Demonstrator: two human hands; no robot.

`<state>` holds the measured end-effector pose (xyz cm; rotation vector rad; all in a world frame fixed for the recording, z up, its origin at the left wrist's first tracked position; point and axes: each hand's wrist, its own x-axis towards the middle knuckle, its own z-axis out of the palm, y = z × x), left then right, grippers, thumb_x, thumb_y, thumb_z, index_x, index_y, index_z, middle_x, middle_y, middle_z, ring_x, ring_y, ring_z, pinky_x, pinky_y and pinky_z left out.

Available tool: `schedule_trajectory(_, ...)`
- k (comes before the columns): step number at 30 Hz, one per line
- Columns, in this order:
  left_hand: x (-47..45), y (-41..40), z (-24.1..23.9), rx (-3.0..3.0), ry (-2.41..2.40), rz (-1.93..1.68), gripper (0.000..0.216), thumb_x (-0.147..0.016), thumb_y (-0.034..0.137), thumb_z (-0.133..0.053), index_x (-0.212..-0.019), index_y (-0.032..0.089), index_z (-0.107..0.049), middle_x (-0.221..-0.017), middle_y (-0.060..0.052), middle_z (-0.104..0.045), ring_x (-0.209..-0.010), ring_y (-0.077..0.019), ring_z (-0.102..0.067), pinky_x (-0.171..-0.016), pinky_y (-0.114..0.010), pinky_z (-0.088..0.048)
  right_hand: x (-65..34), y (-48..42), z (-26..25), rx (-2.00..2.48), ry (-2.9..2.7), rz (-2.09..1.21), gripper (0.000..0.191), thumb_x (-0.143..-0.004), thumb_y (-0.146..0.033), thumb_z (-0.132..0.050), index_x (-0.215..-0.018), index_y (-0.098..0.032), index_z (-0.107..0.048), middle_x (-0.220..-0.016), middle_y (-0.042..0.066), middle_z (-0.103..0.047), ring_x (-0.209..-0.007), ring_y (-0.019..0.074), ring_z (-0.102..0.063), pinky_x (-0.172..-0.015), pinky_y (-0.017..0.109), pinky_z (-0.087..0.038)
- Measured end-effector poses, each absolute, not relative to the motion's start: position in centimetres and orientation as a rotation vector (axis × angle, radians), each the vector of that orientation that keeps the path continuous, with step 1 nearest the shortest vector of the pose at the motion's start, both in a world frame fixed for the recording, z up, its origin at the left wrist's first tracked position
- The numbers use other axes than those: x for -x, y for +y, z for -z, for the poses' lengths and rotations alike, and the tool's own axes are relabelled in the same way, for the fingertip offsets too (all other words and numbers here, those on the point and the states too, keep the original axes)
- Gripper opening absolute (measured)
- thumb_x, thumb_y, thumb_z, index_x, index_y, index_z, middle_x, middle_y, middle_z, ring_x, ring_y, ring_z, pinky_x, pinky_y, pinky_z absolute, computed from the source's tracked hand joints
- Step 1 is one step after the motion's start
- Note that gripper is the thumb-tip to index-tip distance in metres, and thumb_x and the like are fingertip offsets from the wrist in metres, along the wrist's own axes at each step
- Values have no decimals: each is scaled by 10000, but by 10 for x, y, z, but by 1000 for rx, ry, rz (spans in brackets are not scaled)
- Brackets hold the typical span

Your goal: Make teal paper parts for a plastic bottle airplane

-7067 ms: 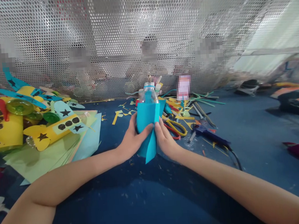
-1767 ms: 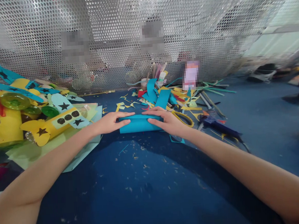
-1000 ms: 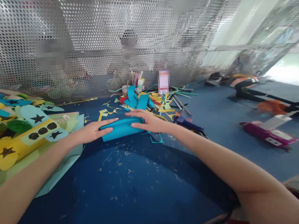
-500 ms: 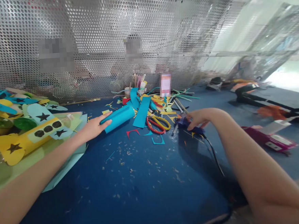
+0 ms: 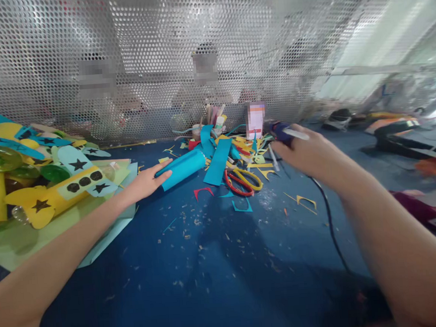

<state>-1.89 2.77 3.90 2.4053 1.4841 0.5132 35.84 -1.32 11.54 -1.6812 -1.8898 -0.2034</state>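
My left hand is closed around the near end of a blue paper-covered tube, which lies tilted above the blue table. In my right hand is a dark blue glue gun, raised off the table. A whitish glue stick shows at its back, and a black cord trails down from it. Between the hands lie scissors with red and yellow handles and a flat blue paper strip. Blue and red paper offcuts are scattered nearby.
At the left, a yellow bottle rocket with black stars rests on green paper sheets. A perforated metal screen closes off the back. A phone stands before it. A magenta power strip and a black-and-orange strap lie right.
My right hand has lifted the glue gun off the table. My left hand still holds the blue tube. The view has shifted slightly, so things appear farther right.
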Motion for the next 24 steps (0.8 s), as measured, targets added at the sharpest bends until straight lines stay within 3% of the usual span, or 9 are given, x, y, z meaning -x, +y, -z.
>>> schedule_trajectory(2,18,27,-40,-2369,1477,-523,590,-940,583,-328,-1464,317,-367,-1443,-25,-487,-1246,-263,-539,-968,-349,-464,-330,-21,-114,1649,-1786,83,236,-832,-371,-560,-669,-216,-488,-651,44,-515,-683,187,-532,-667,330,-389)
schedule_trajectory(4,18,25,-41,-2344,1470,-534,603,-933,592,-334,-1465,310,-368,-1437,-33,-495,-1232,-269,-548,-961,-357,-465,-302,-29,-109,1481,-1760,-342,344,-874,-496,-480,-677,-215,-498,-589,11,-499,-549,141,-479,-578,304,-384)
schedule_trajectory(6,17,24,-42,-2341,1466,-543,599,-934,583,-343,-1462,303,-375,-1435,-32,-499,-1234,-269,-543,-969,-357,-455,-278,-35,-100,1261,-1690,-744,357,-863,-548,-487,-761,-209,-534,-600,-14,-508,-491,109,-451,-504,271,-371)
schedule_trajectory(8,16,22,-43,-2343,1466,-538,580,-938,566,-353,-1456,305,-384,-1428,-21,-508,-1202,-262,-566,-957,-347,-458,-261,-38,-88,1182,-1697,-959,412,-824,-596,-531,-706,-201,-521,-553,-28,-492,-454,95,-444,-459,253,-368)
schedule_trajectory(12,13,20,-42,-2392,1485,-503,588,-940,571,-355,-1470,315,-353,-1400,-27,-541,-1052,-255,-642,-874,-350,-494,-244,-36,-65,1194,-1722,-1079,470,-790,-636,-556,-641,-192,-517,-583,-5,-539,-502,107,-525,-504,256,-466)
schedule_trajectory(14,11,18,-42,-2459,1488,-496,591,-946,566,-352,-1474,303,-348,-1374,-43,-566,-1086,-273,-624,-893,-374,-485,-242,-34,-58,1214,-1709,-1086,470,-788,-638,-553,-641,-192,-527,-605,2,-549,-529,118,-547,-516,262,-496)
schedule_trajectory(18,6,16,-40,-2560,1482,-511,565,-961,539,-349,-1464,282,-374,-1348,-62,-587,-1152,-288,-585,-949,-403,-454,-241,-31,-52,1276,-1698,-1081,455,-784,-618,-558,-624,-193,-528,-613,5,-544,-539,123,-548,-502,268,-511)
schedule_trajectory(24,4,13,-38,-2635,1504,-504,566,-969,519,-349,-1477,269,-354,-1227,-86,-653,-1040,-294,-610,-891,-416,-467,-232,-31,-49,1301,-1752,-1093,428,-824,-573,-519,-629,-192,-521,-586,1,-552,-513,119,-561,-537,271,-501)
